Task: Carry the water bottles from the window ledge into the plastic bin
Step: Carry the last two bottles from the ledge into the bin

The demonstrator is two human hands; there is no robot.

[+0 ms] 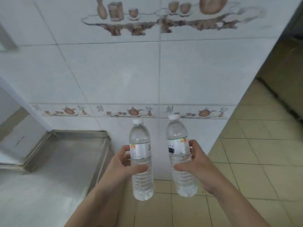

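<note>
With label print blurred beyond reading and both forearms cut off at the lower edge, two capped bottles are held upright and apart before a tiled wall, left bottle [142, 161] clasped by left-hand [121, 166] fingers, right bottle [180, 157] by right-hand [199, 167] fingers.

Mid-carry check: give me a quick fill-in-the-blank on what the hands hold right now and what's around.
1. Each hand holds one water ____.
2. The left hand grips the left bottle and the right hand grips the right bottle; both bottles stand ____, caps on top.
3. Both caps are ____ in colour.
4. The metal tray lies to the ____ of the bottles.

Missing words: bottle; upright; white; left
</note>
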